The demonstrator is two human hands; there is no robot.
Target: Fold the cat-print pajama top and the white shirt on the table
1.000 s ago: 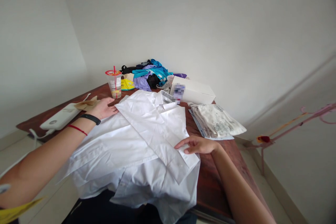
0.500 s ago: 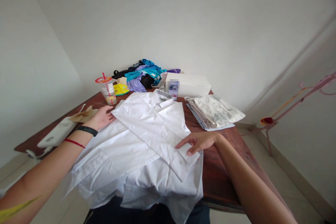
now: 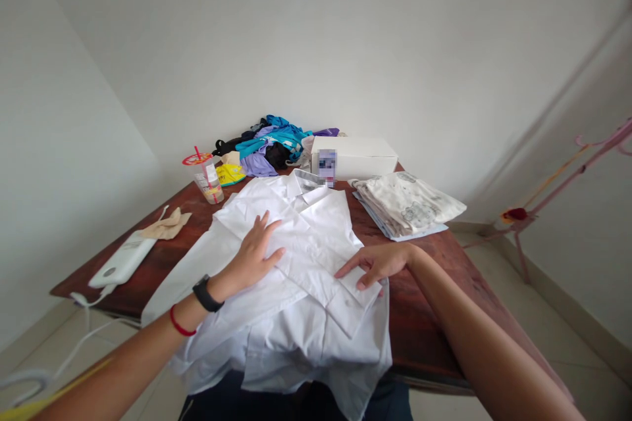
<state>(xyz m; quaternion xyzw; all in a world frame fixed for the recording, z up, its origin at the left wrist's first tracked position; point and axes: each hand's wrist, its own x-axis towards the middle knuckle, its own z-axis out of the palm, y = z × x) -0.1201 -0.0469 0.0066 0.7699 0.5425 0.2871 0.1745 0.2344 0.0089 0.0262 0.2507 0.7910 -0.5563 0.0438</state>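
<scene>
A white collared shirt (image 3: 301,230) lies on the dark wooden table (image 3: 419,316), its collar at the far end and its lower part hanging over the near edge. One sleeve is folded diagonally across the front, with its cuff near the right side. My left hand (image 3: 257,251), with a black band and a red string on the wrist, rests on the shirt's middle with its fingers spread. At the cuff on the right, my right hand (image 3: 378,266) touches the cloth, index finger stretched out and thumb apart.
A stack of folded clothes (image 3: 405,204) lies to the right, a white box (image 3: 360,154) behind it. Crumpled clothes (image 3: 276,145) are heaped at the back. On the left stand a plastic cup with a straw (image 3: 207,177) and a white power bank (image 3: 123,260) with a cable.
My left hand has moved right, from the shirt's left shoulder edge onto its middle. My right hand stays by the cuff. The view has shifted slightly.
</scene>
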